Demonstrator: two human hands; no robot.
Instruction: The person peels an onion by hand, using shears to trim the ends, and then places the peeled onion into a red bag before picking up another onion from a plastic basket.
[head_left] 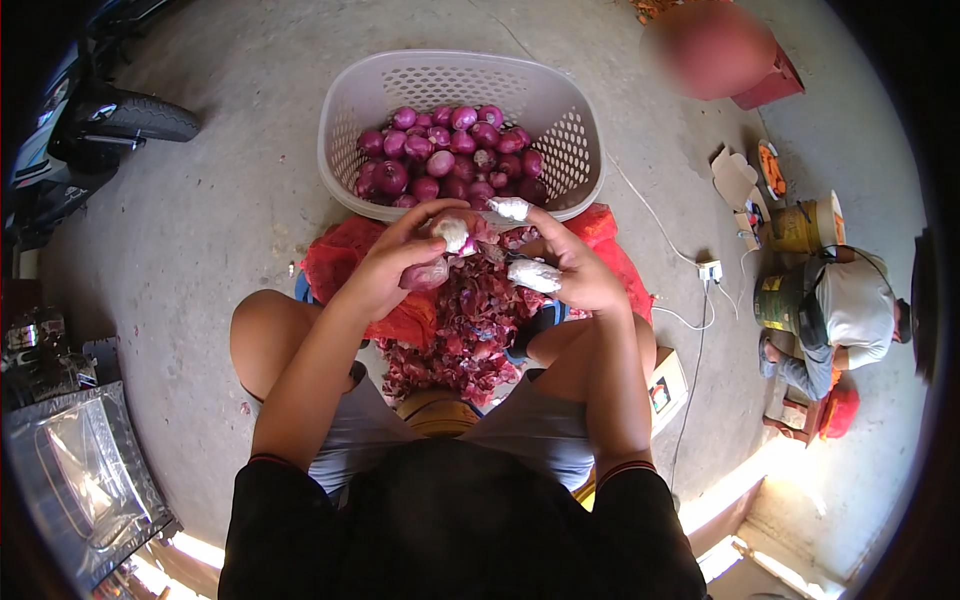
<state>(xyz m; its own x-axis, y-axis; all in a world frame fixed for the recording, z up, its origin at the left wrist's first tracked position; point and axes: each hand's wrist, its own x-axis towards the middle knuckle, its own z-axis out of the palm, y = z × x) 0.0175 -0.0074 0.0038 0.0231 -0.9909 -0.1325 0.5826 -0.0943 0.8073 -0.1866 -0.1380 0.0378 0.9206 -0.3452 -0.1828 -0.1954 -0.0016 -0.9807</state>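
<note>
Cradling an onion in the half-curled fingers of our left hand, we have its pale end facing up. Our right hand, taped fingers parted and seemingly empty, lies just right; the basket sits beyond.

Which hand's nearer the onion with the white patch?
Left. The left hand grips the onion between thumb and fingers; the right hand is farther off, to its right, white-wrapped fingers pointing toward it.
</note>
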